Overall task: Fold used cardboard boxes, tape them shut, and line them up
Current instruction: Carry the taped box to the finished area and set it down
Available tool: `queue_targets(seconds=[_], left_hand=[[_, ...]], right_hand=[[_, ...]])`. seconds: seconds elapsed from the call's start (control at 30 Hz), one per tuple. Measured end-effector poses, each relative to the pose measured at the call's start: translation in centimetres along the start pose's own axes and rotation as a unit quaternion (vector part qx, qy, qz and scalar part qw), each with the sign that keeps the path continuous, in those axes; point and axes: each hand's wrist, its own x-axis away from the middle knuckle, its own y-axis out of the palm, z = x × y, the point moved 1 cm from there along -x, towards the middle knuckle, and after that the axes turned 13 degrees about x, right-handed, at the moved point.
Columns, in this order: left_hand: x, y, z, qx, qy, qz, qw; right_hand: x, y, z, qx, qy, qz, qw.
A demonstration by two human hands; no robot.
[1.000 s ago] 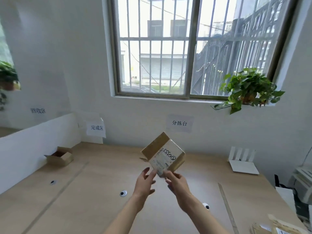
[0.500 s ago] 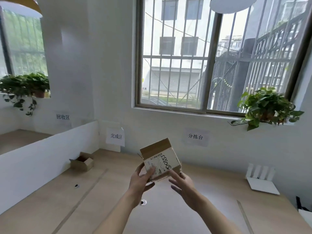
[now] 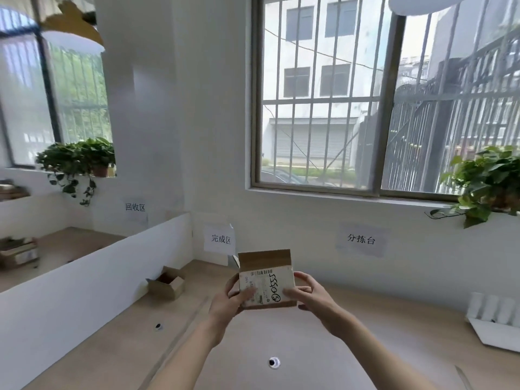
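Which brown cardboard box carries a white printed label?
The brown cardboard box held by both hands, left hand and right hand. The small open box on the desk shows none.

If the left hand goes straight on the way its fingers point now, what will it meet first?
The left hand already grips the small brown cardboard box with the white label. Its fingers point up and right, into that box, so it meets the box at once. Beyond it probably stands the white wall, but depth is unclear.

Small box [image 3: 266, 285] in both hands: matt brown cardboard w/ a white paper label, black marker scrawl on it. Open box [image 3: 166, 283] further back, same dull cardboard. Desk [image 3: 118, 342]: pale wood-look top, smooth, low sheen. Wall signs [image 3: 221, 239]: plain white paper. Window bars [image 3: 306, 80]: painted metal.
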Motion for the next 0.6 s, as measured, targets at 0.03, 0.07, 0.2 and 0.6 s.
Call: queue_targets(seconds=[0.03,0.07,0.2,0.6], left_hand=[[-1.0,-0.7,0.0,-0.007,-0.002,-0.004,1.0],[-2.1,-1.4,0.1,-0.017,-0.006,-0.01,1.0],[-7.1,-4.5,0.7,-0.075,0.002,-0.006,0.997],[-17.6,-17.3,1.5,-0.184,0.032,0.091,0.978]], right_hand=[[-1.3,0.5,0.1,0.003,-0.002,-0.004,1.0],[-2.7,0.9,0.2,0.004,-0.006,-0.007,1.0],[-8.5,3.2,0.8,-0.02,-0.021,0.004,1.0],[-23.0,12.3,0.6,-0.046,-0.051,0.017,0.998]])
